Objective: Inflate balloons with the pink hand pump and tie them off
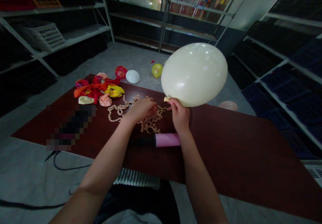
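Large cream-white oval rubber balloon (195,74) above dark-brown wooden bench (241,146), up and right from right hand (180,115); its fingers pinch neck (166,99). Long axis slants from neck toward upper right. Left hand (143,109), farther from balloon, over tangled beige strings (151,123); fingers curled, cannot tell if gripping.

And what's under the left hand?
Tan strings spread out around the left hand on the table. The hand covers what's right beneath it, so I can't tell whether it touches any.
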